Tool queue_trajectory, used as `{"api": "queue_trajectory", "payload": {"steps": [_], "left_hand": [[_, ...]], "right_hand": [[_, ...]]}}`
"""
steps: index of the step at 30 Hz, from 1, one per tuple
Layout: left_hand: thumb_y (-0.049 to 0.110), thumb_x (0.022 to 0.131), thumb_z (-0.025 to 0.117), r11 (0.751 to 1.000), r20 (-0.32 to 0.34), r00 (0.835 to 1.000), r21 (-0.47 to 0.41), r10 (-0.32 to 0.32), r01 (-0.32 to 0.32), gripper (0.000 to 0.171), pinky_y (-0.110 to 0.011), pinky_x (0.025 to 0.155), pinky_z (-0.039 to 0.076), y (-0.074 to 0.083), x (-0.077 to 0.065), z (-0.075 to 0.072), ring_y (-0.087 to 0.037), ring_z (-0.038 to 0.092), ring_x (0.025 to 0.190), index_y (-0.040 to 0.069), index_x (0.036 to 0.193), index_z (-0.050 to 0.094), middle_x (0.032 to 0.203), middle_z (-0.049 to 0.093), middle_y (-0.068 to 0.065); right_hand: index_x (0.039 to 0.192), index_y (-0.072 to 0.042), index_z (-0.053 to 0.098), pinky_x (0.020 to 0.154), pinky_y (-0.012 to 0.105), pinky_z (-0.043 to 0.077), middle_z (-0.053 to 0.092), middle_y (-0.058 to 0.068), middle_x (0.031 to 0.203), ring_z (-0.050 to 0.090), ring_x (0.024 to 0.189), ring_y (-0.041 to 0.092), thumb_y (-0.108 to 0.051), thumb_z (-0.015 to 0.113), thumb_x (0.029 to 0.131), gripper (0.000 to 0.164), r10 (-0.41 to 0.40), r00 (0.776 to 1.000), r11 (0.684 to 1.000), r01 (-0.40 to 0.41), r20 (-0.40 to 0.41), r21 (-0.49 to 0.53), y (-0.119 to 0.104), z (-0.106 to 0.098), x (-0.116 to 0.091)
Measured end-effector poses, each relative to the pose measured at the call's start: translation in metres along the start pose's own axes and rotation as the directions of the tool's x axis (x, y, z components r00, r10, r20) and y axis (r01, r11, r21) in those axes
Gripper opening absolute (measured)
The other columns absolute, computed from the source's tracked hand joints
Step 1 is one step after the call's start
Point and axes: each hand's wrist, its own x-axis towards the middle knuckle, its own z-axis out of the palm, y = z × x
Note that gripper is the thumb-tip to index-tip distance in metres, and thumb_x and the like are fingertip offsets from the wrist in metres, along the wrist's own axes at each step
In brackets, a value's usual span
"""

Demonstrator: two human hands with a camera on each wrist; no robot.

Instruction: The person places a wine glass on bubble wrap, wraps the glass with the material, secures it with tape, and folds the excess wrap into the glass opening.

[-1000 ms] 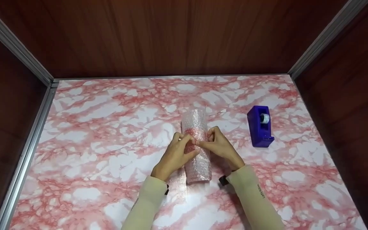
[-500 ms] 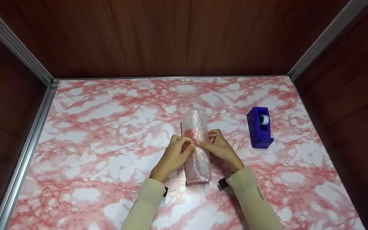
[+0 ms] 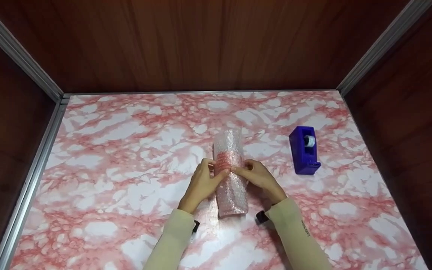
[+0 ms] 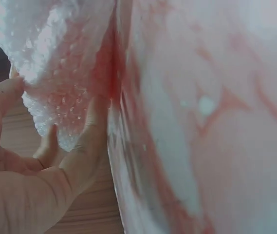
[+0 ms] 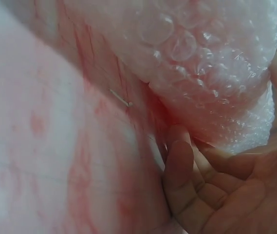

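Note:
A bundle rolled in clear bubble wrap (image 3: 231, 195) lies lengthwise on the table, a reddish band showing through around its middle. My left hand (image 3: 201, 185) holds it from the left, thumb on top and fingers curled down its side. From the right my right hand (image 3: 264, 179) grips it the same way, its thumb tip almost meeting the left one. In the left wrist view the fingers reach under the bubble wrap (image 4: 55, 53) where it meets the table. The right wrist view has curled fingertips tucked against the lower side of the wrap (image 5: 216, 73). What the wrap encloses is hidden.
A purple tape dispenser (image 3: 302, 153) with a roll of clear tape (image 3: 309, 141) stands to the right of the bundle. The table (image 3: 126, 150) has a red and white marbled top. Dark wood panels (image 3: 208, 45) in metal framing enclose its back and sides.
My left fingers have left the top of the bundle for its left side, and the left thumb now lies on top. The right hand and the bundle stay nearly in place.

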Motion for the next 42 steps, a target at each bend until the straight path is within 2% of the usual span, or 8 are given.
{"api": "queue_trajectory", "payload": {"steps": [4, 8, 17, 24, 31, 34, 38, 42], "left_hand": [[0.057, 0.091, 0.066, 0.994, 0.036, 0.997, -0.089, -0.064, 0.067, 0.074, -0.041, 0.082, 0.053, 0.0, 0.001, 0.001, -0.021, 0.067, 0.097, 0.009, 0.142, 0.042, 0.117, 0.068, -0.012], [0.058, 0.09, 0.067, 0.991, 0.047, 0.997, -0.114, -0.066, 0.071, 0.074, -0.039, 0.081, 0.054, 0.004, 0.001, 0.002, -0.019, 0.067, 0.098, 0.012, 0.144, 0.043, 0.118, 0.068, -0.01], [0.048, 0.09, 0.072, 0.974, 0.01, 0.999, -0.222, 0.046, -0.043, 0.075, -0.038, 0.083, 0.055, 0.017, -0.003, -0.004, -0.025, 0.065, 0.106, 0.013, 0.148, 0.039, 0.129, 0.06, -0.017], [0.04, 0.09, 0.076, 0.944, -0.073, 0.972, -0.235, 0.222, -0.233, 0.079, -0.037, 0.09, 0.052, 0.025, -0.007, -0.008, -0.026, 0.06, 0.112, 0.014, 0.151, 0.035, 0.136, 0.053, -0.015], [0.022, 0.087, 0.081, 0.885, -0.13, 0.908, -0.206, 0.398, -0.417, 0.081, -0.037, 0.097, 0.049, 0.028, -0.013, -0.009, -0.027, 0.055, 0.119, 0.009, 0.152, 0.035, 0.141, 0.047, -0.01], [0.01, 0.085, 0.082, 0.856, -0.138, 0.878, -0.199, 0.458, -0.478, 0.082, -0.039, 0.099, 0.048, 0.027, -0.015, -0.008, -0.032, 0.053, 0.121, 0.004, 0.151, 0.035, 0.142, 0.045, -0.014], [0.0, 0.082, 0.081, 0.842, -0.125, 0.866, -0.203, 0.484, -0.5, 0.083, -0.043, 0.101, 0.045, 0.031, -0.02, -0.009, -0.037, 0.05, 0.124, -0.003, 0.15, 0.034, 0.141, 0.043, -0.019], [-0.004, 0.081, 0.08, 0.828, -0.116, 0.855, -0.214, 0.506, -0.519, 0.081, -0.046, 0.103, 0.044, 0.044, -0.029, -0.016, -0.034, 0.05, 0.125, -0.006, 0.148, 0.035, 0.139, 0.043, -0.02]], "right_hand": [[0.12, 0.0, 0.064, 0.083, 0.037, 0.05, 0.067, 0.012, 0.109, 0.062, 0.098, 0.026, -0.046, 0.078, 0.084, 0.061, -0.029, 0.999, 0.999, 0.029, 0.013, 0.041, 0.002, 0.0, -0.002], [0.118, 0.002, 0.064, 0.078, 0.036, 0.051, 0.067, 0.013, 0.105, 0.063, 0.094, 0.025, -0.043, 0.078, 0.085, 0.058, -0.061, 0.998, 0.997, 0.061, 0.0, 0.036, 0.002, -0.002, -0.004], [0.129, 0.0, 0.058, 0.075, 0.038, 0.052, 0.061, 0.015, 0.109, 0.06, 0.094, 0.029, -0.027, 0.079, 0.088, 0.053, -0.217, 0.974, 0.975, 0.219, -0.063, 0.028, -0.012, -0.008, -0.018], [0.138, 0.001, 0.051, 0.081, 0.045, 0.052, 0.061, 0.014, 0.113, 0.061, 0.097, 0.034, -0.012, 0.083, 0.084, 0.064, -0.4, 0.907, 0.915, 0.403, -0.127, -0.006, -0.04, -0.01, -0.043], [0.14, 0.008, 0.045, 0.095, 0.051, 0.047, 0.054, 0.022, 0.132, 0.057, 0.114, 0.027, 0.001, 0.085, 0.077, 0.075, -0.639, 0.755, 0.767, 0.641, -0.151, -0.039, -0.055, -0.006, -0.066], [0.14, 0.009, 0.043, 0.099, 0.049, 0.046, 0.051, 0.025, 0.135, 0.054, 0.121, 0.03, 0.002, 0.086, 0.075, 0.078, -0.686, 0.709, 0.725, 0.685, -0.161, -0.074, -0.052, -0.003, -0.068], [0.139, 0.011, 0.042, 0.103, 0.052, 0.041, 0.051, 0.026, 0.136, 0.052, 0.123, 0.033, 0.002, 0.087, 0.073, 0.081, -0.702, 0.69, 0.71, 0.696, -0.179, -0.103, -0.046, -0.001, -0.071], [0.138, 0.011, 0.044, 0.103, 0.055, 0.039, 0.054, 0.025, 0.133, 0.053, 0.122, 0.034, 0.002, 0.088, 0.071, 0.081, -0.696, 0.697, 0.716, 0.693, -0.174, -0.086, -0.042, -0.001, -0.072]]}}
